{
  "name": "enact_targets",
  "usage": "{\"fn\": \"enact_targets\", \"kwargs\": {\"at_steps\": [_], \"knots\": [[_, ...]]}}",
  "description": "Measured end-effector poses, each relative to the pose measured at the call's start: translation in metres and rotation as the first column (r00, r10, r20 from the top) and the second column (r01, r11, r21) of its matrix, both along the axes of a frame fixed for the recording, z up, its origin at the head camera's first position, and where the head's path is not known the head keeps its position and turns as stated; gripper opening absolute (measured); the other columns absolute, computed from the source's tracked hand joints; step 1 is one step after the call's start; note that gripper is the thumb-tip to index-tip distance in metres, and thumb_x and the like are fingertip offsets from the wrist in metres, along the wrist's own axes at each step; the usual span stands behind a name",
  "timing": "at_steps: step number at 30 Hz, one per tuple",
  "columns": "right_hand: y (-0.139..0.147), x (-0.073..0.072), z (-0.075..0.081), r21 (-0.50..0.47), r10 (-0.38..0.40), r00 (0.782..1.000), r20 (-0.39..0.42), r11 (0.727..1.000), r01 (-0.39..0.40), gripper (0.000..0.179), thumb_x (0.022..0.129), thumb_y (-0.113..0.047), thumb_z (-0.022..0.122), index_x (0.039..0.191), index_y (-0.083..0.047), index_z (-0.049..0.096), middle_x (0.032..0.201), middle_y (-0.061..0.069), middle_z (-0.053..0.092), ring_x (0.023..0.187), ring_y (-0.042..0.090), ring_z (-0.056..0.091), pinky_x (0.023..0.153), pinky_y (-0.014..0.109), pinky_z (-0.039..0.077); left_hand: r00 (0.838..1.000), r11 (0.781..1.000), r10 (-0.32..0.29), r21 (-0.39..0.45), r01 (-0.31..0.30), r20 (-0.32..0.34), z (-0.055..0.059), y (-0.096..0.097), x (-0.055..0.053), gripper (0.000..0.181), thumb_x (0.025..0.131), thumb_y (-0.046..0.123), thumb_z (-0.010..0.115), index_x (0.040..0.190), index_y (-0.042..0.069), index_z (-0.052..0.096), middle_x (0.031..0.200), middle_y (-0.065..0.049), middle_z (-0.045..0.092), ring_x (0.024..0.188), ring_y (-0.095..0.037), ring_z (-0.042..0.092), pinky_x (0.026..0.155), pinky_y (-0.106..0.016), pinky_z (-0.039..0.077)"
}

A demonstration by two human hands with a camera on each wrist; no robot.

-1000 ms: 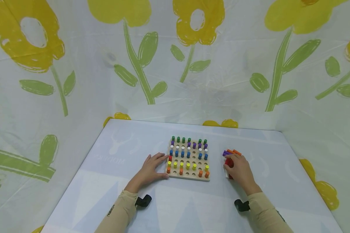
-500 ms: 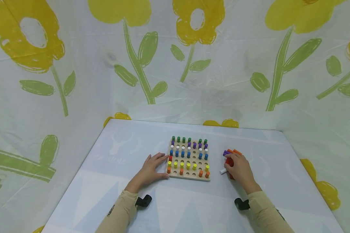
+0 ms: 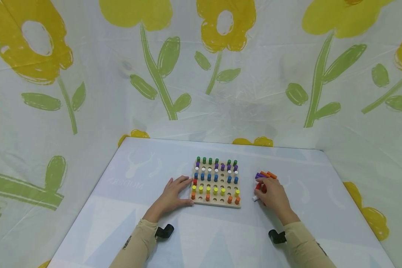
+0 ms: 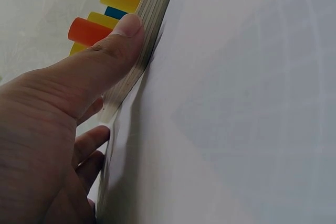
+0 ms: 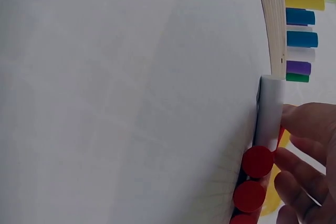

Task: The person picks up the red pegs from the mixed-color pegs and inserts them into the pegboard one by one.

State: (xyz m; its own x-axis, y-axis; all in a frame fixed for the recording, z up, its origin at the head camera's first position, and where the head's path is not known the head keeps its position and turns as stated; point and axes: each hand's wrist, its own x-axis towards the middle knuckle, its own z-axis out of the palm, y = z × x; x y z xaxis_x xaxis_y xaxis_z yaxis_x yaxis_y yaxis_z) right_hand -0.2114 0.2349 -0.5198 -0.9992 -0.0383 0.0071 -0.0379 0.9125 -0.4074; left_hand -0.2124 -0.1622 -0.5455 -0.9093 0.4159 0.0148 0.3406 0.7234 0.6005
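Head view, pegboard: the pegboard (image 3: 217, 204) lies roughly midway between the left and right edges of the bench (image 3: 204, 234), toward its far edge.
Head view, left hand: the left hand (image 3: 171, 195) rests against the pegboard's left side, fingers extended, grasping nothing; if it lifts or pushes, the board could slide.
Head view, right hand: the right hand (image 3: 274, 195), between pegboard and right bench edge, seems to pinch a red peg (image 3: 258, 187); a loose pinch could let it drop.
Head view, loose pegs: purple pegs (image 3: 259, 175) and orange pegs (image 3: 271, 175) crowd its far side; a careless knuckle might scatter them.
Head view, bench: pale blue and white, with faint printed shapes; its far corners show.
Head view, room: pale cloth walls (image 3: 100, 93) with yellow flowers and green stalks rise behind and beside the bench.
Left wrist view, thumb: it presses the pegboard's wooden side, just beside an upright orange peg (image 4: 89, 32); a slip upward could knock that peg.
Right wrist view, white peg: the white peg (image 5: 270, 108) lies by the right hand's fingertips, beside a row of red pegs (image 5: 249, 196); being round, it could roll if brushed.
Right wrist view, bench: plain and smooth here, apparently offering little to stop rolling.
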Motion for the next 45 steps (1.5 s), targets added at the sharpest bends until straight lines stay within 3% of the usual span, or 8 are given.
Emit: {"fn": "enact_targets", "kwargs": {"at_steps": [3, 6, 10, 21, 37, 41, 45], "knots": [[-0.0006, 0.0016, 0.0007, -0.009, 0.012, 1.0, -0.011, 1.0, -0.012, 0.048, 0.09, -0.024, 0.079, 0.13, -0.004, 0.065, 0.118, 0.018, 0.065, 0.107, 0.036, 0.057, 0.097, 0.058, 0.051, 1.0, 1.0, 0.001, 0.002, -0.001, -0.003, -0.0005, -0.0002, -0.0001, 0.09, 0.08, 0.05, 0.084, 0.154, 0.017, 0.046, 0.157, -0.01, 0.042, 0.149, -0.031, 0.033, 0.126, -0.057, 0.002], [-0.0018, 0.0036, 0.0023, -0.027, 0.018, 1.0, -0.015, 0.999, -0.018, 0.046, 0.09, -0.025, 0.079, 0.128, -0.004, 0.067, 0.107, 0.012, 0.066, 0.094, 0.028, 0.056, 0.085, 0.046, 0.056, 1.0, 1.0, 0.0, 0.003, 0.0, -0.003, -0.0015, -0.0006, -0.0006, 0.09, 0.08, 0.051, 0.084, 0.154, 0.017, 0.046, 0.157, -0.01, 0.042, 0.149, -0.031, 0.032, 0.126, -0.056, 0.002], [-0.0027, 0.0048, 0.0039, -0.047, 0.021, 1.0, -0.006, 0.999, -0.021, 0.046, 0.09, -0.025, 0.079, 0.129, -0.004, 0.067, 0.096, 0.006, 0.063, 0.085, 0.023, 0.053, 0.072, 0.035, 0.051, 1.0, 1.0, -0.003, 0.001, 0.003, 0.001, -0.0019, -0.001, -0.0008, 0.09, 0.08, 0.051, 0.083, 0.155, 0.017, 0.046, 0.157, -0.01, 0.042, 0.149, -0.03, 0.032, 0.126, -0.056, 0.002], [-0.0004, 0.0024, 0.0024, -0.112, 0.009, 1.0, 0.019, 0.994, -0.006, 0.048, 0.09, -0.027, 0.079, 0.129, -0.003, 0.062, 0.094, 0.004, 0.062, 0.08, 0.021, 0.05, 0.061, 0.03, 0.043, 1.0, 1.0, 0.005, -0.009, -0.005, 0.004, -0.0016, 0.0, -0.0004, 0.091, 0.079, 0.051, 0.084, 0.154, 0.017, 0.047, 0.157, -0.01, 0.043, 0.149, -0.03, 0.033, 0.126, -0.056, 0.002], [0.0023, -0.0006, 0.0017, -0.145, -0.011, 1.0, -0.017, 0.989, 0.009, 0.04, 0.095, -0.025, 0.073, 0.13, -0.007, 0.065, 0.103, 0.005, 0.072, 0.087, 0.022, 0.057, 0.072, 0.032, 0.05, 1.0, 1.0, 0.005, -0.002, -0.005, 0.011, 0.0, -0.0001, 0.0003, 0.09, 0.08, 0.05, 0.084, 0.155, 0.018, 0.046, 0.158, -0.009, 0.042, 0.15, -0.03, 0.031, 0.126, -0.055, 0.001], [0.0025, -0.001, 0.002, -0.137, -0.008, 0.999, -0.033, 0.991, 0.003, 0.031, 0.096, -0.026, 0.071, 0.122, -0.008, 0.072, 0.103, 0.008, 0.071, 0.088, 0.024, 0.058, 0.076, 0.038, 0.054, 1.0, 1.0, -0.002, -0.001, 0.002, 0.005, -0.0001, -0.0005, 0.0003, 0.089, 0.081, 0.05, 0.083, 0.155, 0.017, 0.046, 0.157, -0.009, 0.042, 0.15, -0.03, 0.032, 0.126, -0.056, 0.002], [0.0035, -0.0016, 0.0033, -0.14, -0.013, 0.999, -0.045, 0.99, 0.007, 0.025, 0.098, -0.025, 0.069, 0.116, -0.009, 0.075, 0.113, 0.013, 0.072, 0.098, 0.029, 0.062, 0.089, 0.051, 0.055, 1.0, 1.0, -0.005, 0.001, 0.005, 0.002, 0.0006, -0.0008, 0.0005, 0.089, 0.081, 0.049, 0.083, 0.155, 0.016, 0.046, 0.157, -0.01, 0.042, 0.149, -0.031, 0.032, 0.126, -0.056, 0.002]]}}
